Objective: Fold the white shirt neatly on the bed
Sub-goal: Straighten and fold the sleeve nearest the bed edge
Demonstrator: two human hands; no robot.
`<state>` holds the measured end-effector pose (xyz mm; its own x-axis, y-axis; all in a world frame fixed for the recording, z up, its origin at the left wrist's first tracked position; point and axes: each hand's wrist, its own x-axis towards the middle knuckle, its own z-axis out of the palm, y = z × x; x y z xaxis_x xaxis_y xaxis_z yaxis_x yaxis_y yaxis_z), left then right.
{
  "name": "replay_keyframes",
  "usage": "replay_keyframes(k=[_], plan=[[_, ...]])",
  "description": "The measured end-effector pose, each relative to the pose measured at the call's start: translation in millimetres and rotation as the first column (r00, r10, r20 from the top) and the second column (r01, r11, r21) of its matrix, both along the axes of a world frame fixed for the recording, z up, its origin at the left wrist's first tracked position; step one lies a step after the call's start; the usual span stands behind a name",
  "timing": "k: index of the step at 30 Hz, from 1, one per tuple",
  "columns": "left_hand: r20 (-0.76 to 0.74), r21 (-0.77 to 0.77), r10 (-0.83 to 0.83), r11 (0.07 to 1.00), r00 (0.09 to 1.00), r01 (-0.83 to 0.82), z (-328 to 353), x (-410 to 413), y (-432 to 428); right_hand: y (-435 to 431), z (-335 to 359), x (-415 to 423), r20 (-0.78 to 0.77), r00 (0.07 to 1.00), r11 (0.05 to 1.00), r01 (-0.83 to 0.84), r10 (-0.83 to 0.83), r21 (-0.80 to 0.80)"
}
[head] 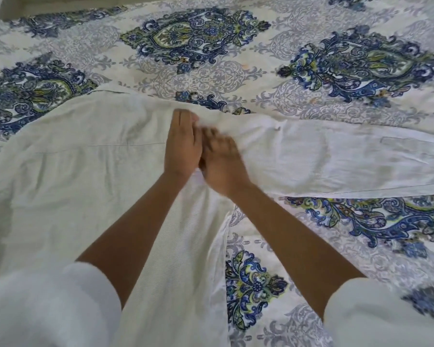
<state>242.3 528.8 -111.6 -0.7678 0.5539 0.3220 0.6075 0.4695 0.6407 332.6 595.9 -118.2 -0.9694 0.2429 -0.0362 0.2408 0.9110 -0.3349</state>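
We look down from head height at a bed [336, 78] covered by a white spread printed with blue and green medallions. The white shirt [73, 176] lies on it, directly under and around both hands. Its long axis runs across our view, from left to right. The broad body fills the left half and reaches down toward us between the 2 forearms. 1 long shirt sleeve [361, 161] stretches flat toward the right edge of the frame.

The 2 hands meet at the middle of the view, side by side and touching each other, close to the shirt's far edge. The left hand [182, 146] rests palm down on the cloth. Its fingers [182, 120] are straight and together, pointing away from us, and they grip nothing. The right hand [222, 164] sits just beside it, on the side where the shirt sleeve runs out. It is blurred. It rests on the fabric, but we cannot tell whether its fingers lie loose or pinch the cloth.

We judge that the shirt is spread out and not yet folded. The outstretched shirt sleeve lies to the right of both hands, and the right hand is the nearer one for bringing it in over the body.
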Motion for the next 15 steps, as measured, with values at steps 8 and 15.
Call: replay_keyframes(k=[8, 15], plan=[[0.109, -0.42, -0.197, 0.879, 0.974, 0.225, -16.3, 12.1, -28.2, 107.5, -6.0, 77.8, 0.293, 0.731, 0.788, 0.568, -0.616, 0.238], [0.05, -0.667, -0.285, 0.704, 0.957, 0.244, -17.2, 14.2, 12.5, 39.6, -8.5, 41.5, 0.206, 0.963, 0.977, 0.144, -0.175, 0.158]])
